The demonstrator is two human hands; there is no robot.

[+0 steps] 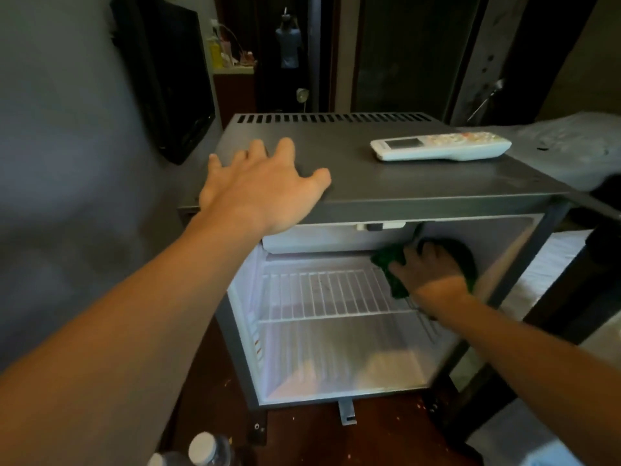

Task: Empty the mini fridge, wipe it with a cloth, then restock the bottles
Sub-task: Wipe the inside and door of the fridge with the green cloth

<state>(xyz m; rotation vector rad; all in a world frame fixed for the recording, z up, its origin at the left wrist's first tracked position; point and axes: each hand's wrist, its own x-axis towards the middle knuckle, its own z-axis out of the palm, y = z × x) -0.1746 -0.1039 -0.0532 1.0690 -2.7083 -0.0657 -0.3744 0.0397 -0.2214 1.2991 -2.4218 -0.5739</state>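
Note:
The grey mini fridge (420, 186) stands open in front of me, its white inside bare except for a wire shelf (322, 294). My left hand (258, 186) rests flat on the fridge's top near the front left corner, fingers spread, holding nothing. My right hand (433, 267) is inside the fridge at the upper right, pressing a green cloth (391, 264) against the right inner wall above the shelf. Two clear bottles with white caps (206, 449) stand on the floor at the bottom edge of the view, left of the fridge.
A white remote control (440, 148) lies on the fridge top at the right. A dark flat screen (168, 79) leans on the wall at the left. A bed with white sheets (551, 260) stands at the right. The floor is dark red-brown.

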